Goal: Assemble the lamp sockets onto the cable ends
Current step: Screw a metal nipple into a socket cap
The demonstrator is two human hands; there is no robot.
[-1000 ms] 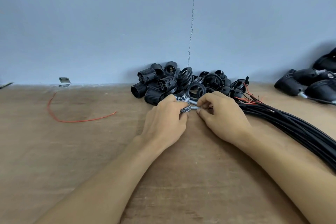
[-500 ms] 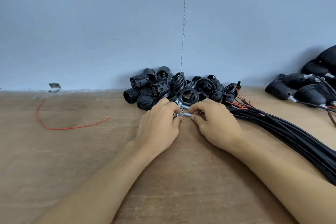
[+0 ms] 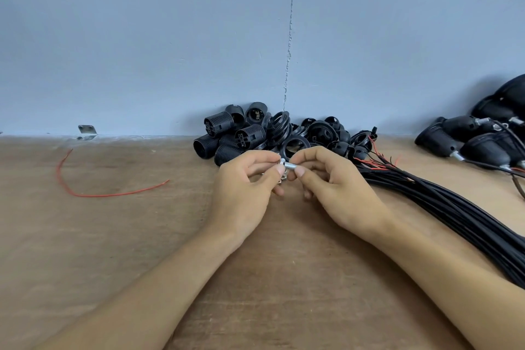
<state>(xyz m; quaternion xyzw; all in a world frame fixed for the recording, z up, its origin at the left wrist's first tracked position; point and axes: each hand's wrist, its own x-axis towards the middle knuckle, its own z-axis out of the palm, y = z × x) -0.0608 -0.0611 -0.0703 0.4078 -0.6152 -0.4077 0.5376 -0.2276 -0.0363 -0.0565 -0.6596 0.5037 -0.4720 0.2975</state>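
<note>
Head view: two hands meet above a worn wooden table (image 3: 113,250). The left hand (image 3: 244,187) and right hand (image 3: 338,185) each pinch, with thumb and forefinger, one end of a single short silver metal tube (image 3: 291,165). Just behind them, against the blue wall, lies one pile of black plastic lamp sockets (image 3: 244,136): at least five ribbed barrels among smooth caps and rings, too tangled to count fully. One thick bundle of black cables (image 3: 454,207), with red tips, runs right of the hands. One loose red wire (image 3: 93,190) curves at the left.
</note>
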